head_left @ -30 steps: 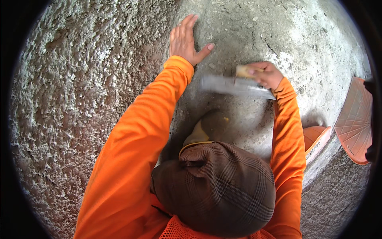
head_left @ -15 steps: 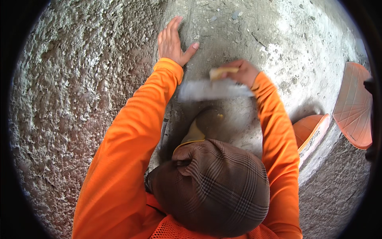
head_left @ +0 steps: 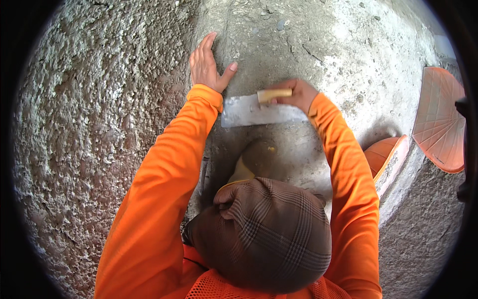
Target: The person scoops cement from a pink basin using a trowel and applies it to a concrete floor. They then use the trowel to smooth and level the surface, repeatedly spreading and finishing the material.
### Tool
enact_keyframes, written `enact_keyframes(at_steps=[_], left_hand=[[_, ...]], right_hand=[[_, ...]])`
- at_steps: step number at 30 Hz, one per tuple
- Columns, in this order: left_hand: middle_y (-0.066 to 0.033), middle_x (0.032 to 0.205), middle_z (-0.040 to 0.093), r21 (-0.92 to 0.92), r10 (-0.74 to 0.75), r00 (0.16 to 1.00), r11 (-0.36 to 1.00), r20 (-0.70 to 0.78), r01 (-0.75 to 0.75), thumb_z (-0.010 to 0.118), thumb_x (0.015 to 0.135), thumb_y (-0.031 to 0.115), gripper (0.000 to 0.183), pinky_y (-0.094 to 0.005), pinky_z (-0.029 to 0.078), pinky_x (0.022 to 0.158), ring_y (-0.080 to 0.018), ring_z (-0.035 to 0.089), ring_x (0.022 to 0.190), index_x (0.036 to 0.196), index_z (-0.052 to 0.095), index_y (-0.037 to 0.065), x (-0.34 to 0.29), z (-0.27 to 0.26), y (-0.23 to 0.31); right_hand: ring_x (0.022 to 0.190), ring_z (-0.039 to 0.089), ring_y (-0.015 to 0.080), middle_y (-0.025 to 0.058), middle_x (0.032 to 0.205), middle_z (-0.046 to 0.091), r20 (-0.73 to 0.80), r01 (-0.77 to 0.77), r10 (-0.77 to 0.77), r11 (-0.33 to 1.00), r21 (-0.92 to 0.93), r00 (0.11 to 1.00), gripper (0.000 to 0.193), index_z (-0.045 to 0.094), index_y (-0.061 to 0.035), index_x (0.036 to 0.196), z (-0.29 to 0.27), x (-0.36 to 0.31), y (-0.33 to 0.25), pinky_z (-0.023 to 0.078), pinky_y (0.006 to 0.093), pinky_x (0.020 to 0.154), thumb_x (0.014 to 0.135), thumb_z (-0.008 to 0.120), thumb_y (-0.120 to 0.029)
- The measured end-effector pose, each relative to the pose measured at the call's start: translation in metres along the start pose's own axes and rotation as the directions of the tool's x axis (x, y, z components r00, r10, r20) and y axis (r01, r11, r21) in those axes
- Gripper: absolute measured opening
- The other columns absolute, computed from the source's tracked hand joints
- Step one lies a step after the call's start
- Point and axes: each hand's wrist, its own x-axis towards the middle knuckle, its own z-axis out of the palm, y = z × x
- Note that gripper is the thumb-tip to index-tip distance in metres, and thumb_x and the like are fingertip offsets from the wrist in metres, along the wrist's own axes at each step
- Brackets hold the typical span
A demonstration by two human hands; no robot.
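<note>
1. Head view, biggest thing first: that super rough, lumpy wall (head_left: 99, 129) fills pretty much the whole left side, grey-brown and pitted all over.
2. Next is the smoother grey ground (head_left: 318, 37) across the middle and upper right, with a bright patch on the right.
3. Two orange sleeves: the left sleeve (head_left: 154, 194) looks huge, and the right sleeve (head_left: 348, 174) comes up on the other side.
4. Between them there's a rounded bulge of brown checked cloth (head_left: 269, 234), low and near the middle.
5. Far right, a ridged orange panel (head_left: 438, 119), kinda fan-shaped.
6. The trowel (head_left: 244, 110) sits mid-picture over the ground, flat metal blade running sideways, its left end just beside the left cuff. Can't tell if the blade actually touches down.
7. Just right of the right sleeve, an orange curved thing (head_left: 379, 153) with a pale rim.
8. Left hand (head_left: 206, 69) is spread flat by the seam near the wall: fingers close together, thumb sticking out, nothing gripped.
9. Right hand (head_left: 300, 93) has its fingers clamped around the trowel's tan handle (head_left: 279, 93).
10. Tiniest bit: a bluish pebble (head_left: 281, 25) up top.
</note>
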Motion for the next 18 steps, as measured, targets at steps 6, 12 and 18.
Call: enact_keyframes(at_steps=[6,12,18], left_hand=[[-0.0183,0.150,0.048,-0.023,-0.010,1.000,1.000,-0.006,0.010,0.067,0.084,0.060,0.093,-0.0517,0.029,0.115,-0.0370,0.045,0.137,0.152,0.038,0.003,-0.001,0.002,-0.002],[-0.0186,0.149,0.048,-0.029,-0.008,1.000,1.000,0.017,0.009,0.067,0.084,0.059,0.094,-0.0520,0.029,0.115,-0.0381,0.045,0.137,0.152,0.038,0.003,0.001,-0.002,0.001],[-0.0206,0.148,0.049,-0.077,-0.024,1.000,0.997,0.018,0.025,0.062,0.085,0.063,0.095,-0.0519,0.028,0.115,-0.0382,0.046,0.136,0.152,0.037,0.002,0.001,-0.003,0.001]], right_hand=[[0.105,0.071,0.0230,0.0122,0.123,0.074,-0.158,-0.029,0.008,0.991,-0.131,0.987,0.045,0.074,-0.0108,0.125,-0.052,0.041,-0.011,0.051,0.0318,0.103,0.084,0.085,-0.024],[0.059,0.052,0.0064,-0.0017,0.074,0.061,-0.536,-0.074,0.218,0.958,0.277,0.816,0.045,0.066,-0.0058,0.135,-0.075,-0.016,-0.007,0.045,0.0228,0.053,0.095,0.074,-0.026],[0.079,0.068,0.0139,0.0063,0.092,0.075,-0.455,0.125,-0.057,0.985,0.120,0.889,0.036,0.072,-0.0076,0.125,-0.002,-0.052,0.024,0.056,0.0293,0.071,0.092,0.077,-0.021]])
